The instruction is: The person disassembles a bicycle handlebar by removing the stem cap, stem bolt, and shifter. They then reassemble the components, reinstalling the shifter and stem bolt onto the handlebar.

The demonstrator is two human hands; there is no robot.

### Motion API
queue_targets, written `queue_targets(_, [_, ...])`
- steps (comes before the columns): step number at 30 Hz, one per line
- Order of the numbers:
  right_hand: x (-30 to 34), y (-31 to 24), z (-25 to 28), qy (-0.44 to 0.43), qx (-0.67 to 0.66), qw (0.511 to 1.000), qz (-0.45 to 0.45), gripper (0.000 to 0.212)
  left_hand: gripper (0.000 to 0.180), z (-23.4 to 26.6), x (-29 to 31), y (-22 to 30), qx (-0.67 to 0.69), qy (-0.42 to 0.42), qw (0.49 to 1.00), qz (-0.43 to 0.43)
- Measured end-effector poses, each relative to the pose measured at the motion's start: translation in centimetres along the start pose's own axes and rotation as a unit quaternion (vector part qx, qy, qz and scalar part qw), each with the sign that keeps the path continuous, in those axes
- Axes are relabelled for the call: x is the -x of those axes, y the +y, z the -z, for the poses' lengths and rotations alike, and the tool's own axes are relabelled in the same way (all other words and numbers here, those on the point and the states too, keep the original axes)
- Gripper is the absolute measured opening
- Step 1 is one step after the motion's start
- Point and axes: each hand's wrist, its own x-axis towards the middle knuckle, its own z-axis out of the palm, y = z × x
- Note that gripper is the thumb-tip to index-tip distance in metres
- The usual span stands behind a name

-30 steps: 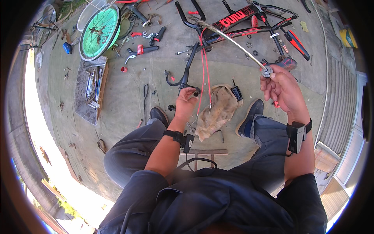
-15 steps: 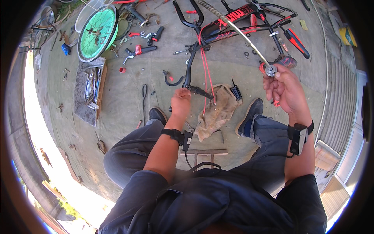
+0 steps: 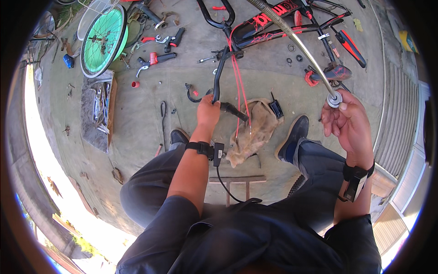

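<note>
My left hand (image 3: pixel 208 113) is closed around the lower bend of a black bicycle handlebar (image 3: pixel 221 76). The bar's grip end (image 3: pixel 233 111) sticks out to the right of my fist. Off to the right, my right hand (image 3: pixel 349 123) pinches the round silver end piece (image 3: pixel 334 99) of a long metal rod (image 3: pixel 308 58) between thumb and fingers. Toward the top of the view the rod carries a ribbed, spring-like section (image 3: pixel 269 13); its far end is cut off. Red cables (image 3: pixel 238 80) hang from the black and red bicycle frame (image 3: pixel 267 36) beside the handlebar.
A brown cloth (image 3: pixel 255 137) lies between my feet, with a black block (image 3: pixel 276 108) at its edge. Left are a tool tray (image 3: pixel 84 116), a green wheel (image 3: pixel 104 43) and brake levers (image 3: pixel 155 60). A pedal (image 3: pixel 338 73) and rings (image 3: pixel 299 58) lie near the rod.
My right hand has moved right and down, bringing the rod with it. My left hand has shifted slightly up and left and now wraps around the handlebar.
</note>
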Motion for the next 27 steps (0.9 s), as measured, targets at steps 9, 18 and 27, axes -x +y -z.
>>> queue_targets(9, [-1.3, 0.1, 2.4, 0.024, -0.004, 0.999, -0.025, 0.027, 0.052, -1.7, -3.2, 0.6, -0.189, -0.019, 0.981, 0.028])
queue_targets(18, [-3.6, -0.3, 3.6, 0.044, -0.013, 0.999, -0.024, 0.036, 0.03, -2.0, -8.0, 2.0, -0.236, -0.03, 0.97, -0.054])
queue_targets(27, [-5.3, -0.5, 5.2, 0.073, -0.027, 0.997, -0.027, 0.038, 0.026, -3.0, -13.7, 3.5, -0.336, -0.029, 0.936, -0.098])
